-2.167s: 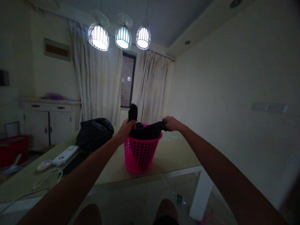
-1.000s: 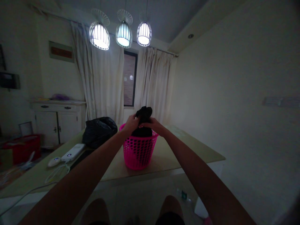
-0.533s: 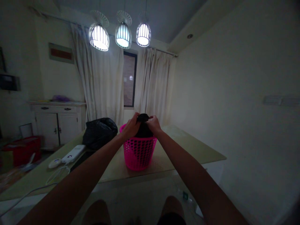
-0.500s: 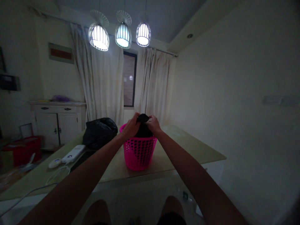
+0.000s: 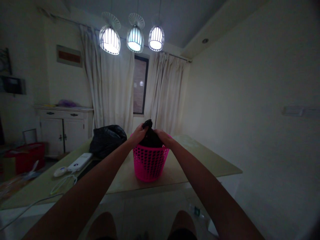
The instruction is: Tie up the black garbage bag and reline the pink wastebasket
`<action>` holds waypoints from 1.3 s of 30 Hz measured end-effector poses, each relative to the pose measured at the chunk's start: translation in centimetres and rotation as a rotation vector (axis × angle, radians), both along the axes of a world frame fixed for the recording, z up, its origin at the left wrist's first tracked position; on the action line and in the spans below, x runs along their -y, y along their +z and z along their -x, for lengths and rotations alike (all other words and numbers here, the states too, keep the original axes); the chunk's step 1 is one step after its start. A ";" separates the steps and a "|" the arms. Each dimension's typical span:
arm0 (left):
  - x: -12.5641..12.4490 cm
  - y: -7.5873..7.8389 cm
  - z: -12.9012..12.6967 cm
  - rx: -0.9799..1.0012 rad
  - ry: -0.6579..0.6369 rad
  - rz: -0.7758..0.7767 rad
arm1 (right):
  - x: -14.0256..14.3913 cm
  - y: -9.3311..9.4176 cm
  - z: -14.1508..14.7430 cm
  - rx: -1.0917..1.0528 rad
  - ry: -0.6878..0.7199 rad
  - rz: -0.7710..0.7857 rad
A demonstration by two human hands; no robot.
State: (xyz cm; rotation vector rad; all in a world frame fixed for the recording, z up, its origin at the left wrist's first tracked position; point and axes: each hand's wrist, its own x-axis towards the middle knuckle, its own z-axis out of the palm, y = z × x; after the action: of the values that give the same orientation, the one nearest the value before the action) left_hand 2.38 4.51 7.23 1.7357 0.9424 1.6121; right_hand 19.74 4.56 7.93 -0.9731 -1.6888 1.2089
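Observation:
A pink plastic basket (image 5: pixel 150 163) with holes in its sides stands upright on the table near the front edge. Inside it sits a black plastic bag (image 5: pixel 151 139), whose gathered top rises above the rim. My left hand (image 5: pixel 139 134) is closed around the bunched top of this bag, at the basket's left side. My right hand (image 5: pixel 163 136) is at the right side of the bag's neck, its fingers curled on the black plastic. The fingertips of both hands are partly hidden in the dark folds.
Another full black bag (image 5: pixel 107 140) lies left of the basket on the greenish table (image 5: pixel 207 163). A white power strip (image 5: pixel 80 162) and its cable lie near the left edge. A plain wall (image 5: pixel 250 100) rises on the right. A bottle (image 5: pixel 197 210) is on the floor.
The bag's gathered top has shifted left and stands up narrower in my left hand. My right hand has moved slightly down, toward the rim. The view has turned a little left.

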 end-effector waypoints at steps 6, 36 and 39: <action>-0.5 0.1 0.2 0.001 0.032 -0.054 | 1.7 0.9 -0.3 -0.024 0.221 0.074; 0.3 1.0 -0.5 -0.061 0.151 -0.121 | 1.0 0.9 -0.6 -0.126 0.062 0.020; -0.2 1.1 -0.6 0.006 0.122 -0.048 | 0.7 1.0 -0.7 -0.104 -0.031 -0.070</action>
State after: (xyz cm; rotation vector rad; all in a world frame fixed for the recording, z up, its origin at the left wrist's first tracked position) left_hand 2.95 4.69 8.29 1.7344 1.0318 1.7292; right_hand 20.48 3.90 8.91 -0.8764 -1.6179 1.1533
